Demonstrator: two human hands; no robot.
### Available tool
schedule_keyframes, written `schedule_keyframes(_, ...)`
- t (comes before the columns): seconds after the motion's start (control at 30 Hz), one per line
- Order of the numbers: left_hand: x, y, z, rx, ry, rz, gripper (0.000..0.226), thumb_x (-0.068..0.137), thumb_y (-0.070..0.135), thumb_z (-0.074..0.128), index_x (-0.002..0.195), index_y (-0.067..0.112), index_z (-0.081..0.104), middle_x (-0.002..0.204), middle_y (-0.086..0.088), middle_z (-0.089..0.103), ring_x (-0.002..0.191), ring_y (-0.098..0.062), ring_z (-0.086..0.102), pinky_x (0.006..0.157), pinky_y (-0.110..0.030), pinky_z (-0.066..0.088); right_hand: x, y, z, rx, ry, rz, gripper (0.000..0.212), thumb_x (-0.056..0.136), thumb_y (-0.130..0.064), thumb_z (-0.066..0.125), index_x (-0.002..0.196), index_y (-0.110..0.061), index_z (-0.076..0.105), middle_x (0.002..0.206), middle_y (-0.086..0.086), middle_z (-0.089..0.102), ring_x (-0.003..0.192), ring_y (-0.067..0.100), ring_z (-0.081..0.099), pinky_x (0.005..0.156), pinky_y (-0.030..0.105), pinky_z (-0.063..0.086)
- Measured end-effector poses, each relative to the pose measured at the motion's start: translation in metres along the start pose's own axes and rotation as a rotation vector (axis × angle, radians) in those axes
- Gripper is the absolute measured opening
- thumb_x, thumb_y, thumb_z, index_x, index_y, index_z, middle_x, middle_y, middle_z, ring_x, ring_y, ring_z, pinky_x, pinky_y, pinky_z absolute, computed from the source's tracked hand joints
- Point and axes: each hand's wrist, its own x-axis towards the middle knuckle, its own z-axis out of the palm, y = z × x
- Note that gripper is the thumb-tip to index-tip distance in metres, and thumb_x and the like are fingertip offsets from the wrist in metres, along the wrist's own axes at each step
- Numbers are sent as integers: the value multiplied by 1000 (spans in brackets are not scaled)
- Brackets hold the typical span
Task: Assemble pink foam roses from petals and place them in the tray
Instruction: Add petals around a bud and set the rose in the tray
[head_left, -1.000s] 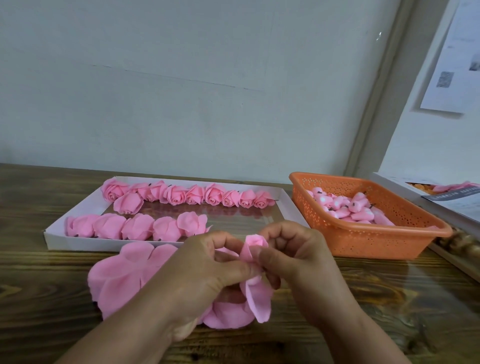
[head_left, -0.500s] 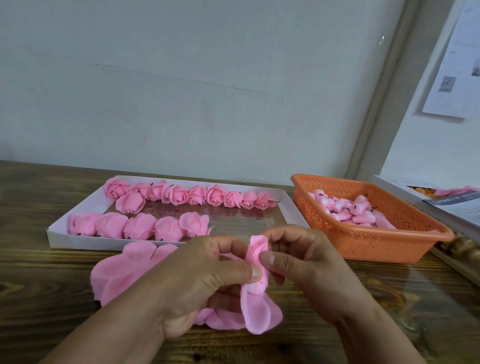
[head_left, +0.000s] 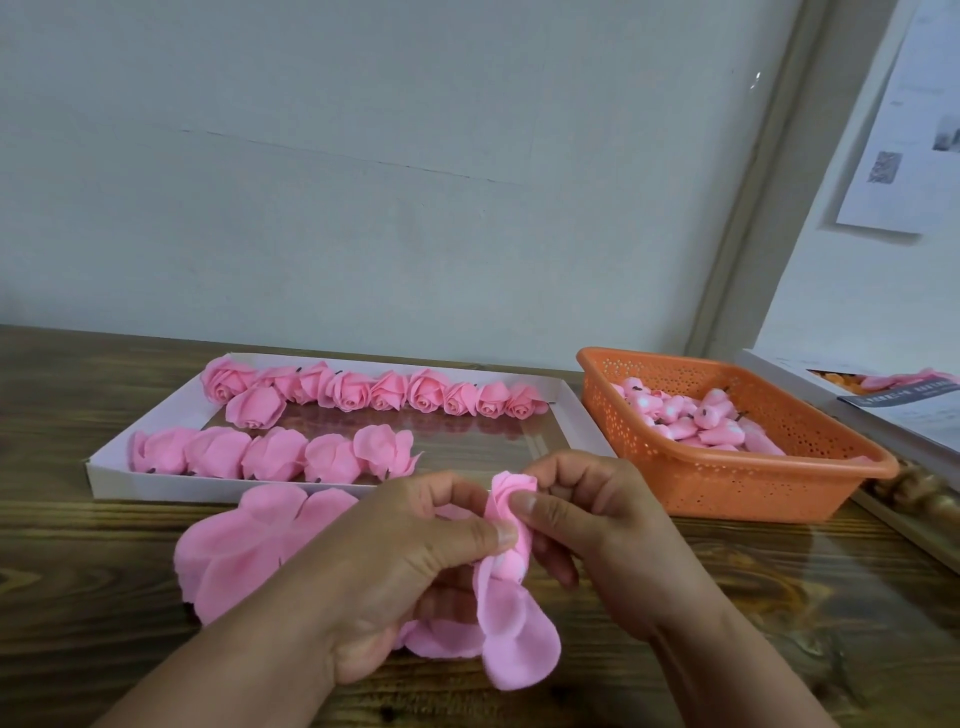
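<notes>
Both hands meet over the near middle of the wooden worktop (head_left: 78, 597), working one half-made rose (head_left: 511, 525). The left hand (head_left: 395, 561) has its grip closed on it, thumb pressing the rolled pink core from the left while the curled fingers sit behind. The right hand (head_left: 592, 525) pinches the same core from the right, thumb across the front, fingers curled round the top of the bud. Below the pinch, a long loose petal (head_left: 519, 639) hangs down from the core, and its rounded end reaches lowest of all.

Under and left of the left hand lies a heap of flat pink petals (head_left: 249, 551) on the worktop, partly hidden by the wrist.

Just beyond the hands sits the white tray (head_left: 135, 480). Along its far side runs a row of finished roses (head_left: 374, 389), touching one another, with one more bud just in front of the row's left end. Along its near side lies a shorter second row (head_left: 270, 452), filling only the left half.

To the right of the tray, close beside it, stands an orange perforated basket (head_left: 737, 483) holding small rolled pink cores (head_left: 696, 418). Further right, papers (head_left: 909, 410) lie at the worktop's edge.
</notes>
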Motion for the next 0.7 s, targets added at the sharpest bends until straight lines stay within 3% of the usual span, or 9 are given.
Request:
schedule_keyframes(0.13,0,-2,4,48,130,101,13,81,2,69,93,6,68,79,-20,71,61,-25,67,47,-29,52,2,6,4,-25,124,-2,19,85,1,62,68,-6,62,47,12,49,34,9,37,36,16,29)
schedule_keyframes(0.23,0,-5,6,185,182,170,12,80,8,72,83,19,67,76,-13,74,74,-28,72,58,-35,54,2,8,5,-80,157,1,21,86,-1,62,67,-9,61,43,-3,50,35,5,38,36,15,29)
schedule_keyframes(0.33,-1,-5,7,213,185,195,15,80,8,71,77,22,67,72,-10,73,73,-27,72,63,-37,53,3,8,5,-121,149,7,17,87,-5,62,72,0,59,44,-1,49,36,5,37,37,15,29)
schedule_keyframes(0.47,-3,-2,9,251,195,225,19,81,6,70,77,25,68,73,-10,74,80,-32,71,77,-47,56,3,6,7,-87,154,24,17,88,-6,61,72,-5,59,43,0,48,35,6,37,36,14,28)
schedule_keyframes(0.7,-4,-3,10,269,196,284,27,85,5,67,79,31,71,70,-9,74,67,-24,71,64,-34,57,2,3,11,2,180,59,26,90,-7,59,65,-12,59,42,1,51,33,5,36,35,12,27)
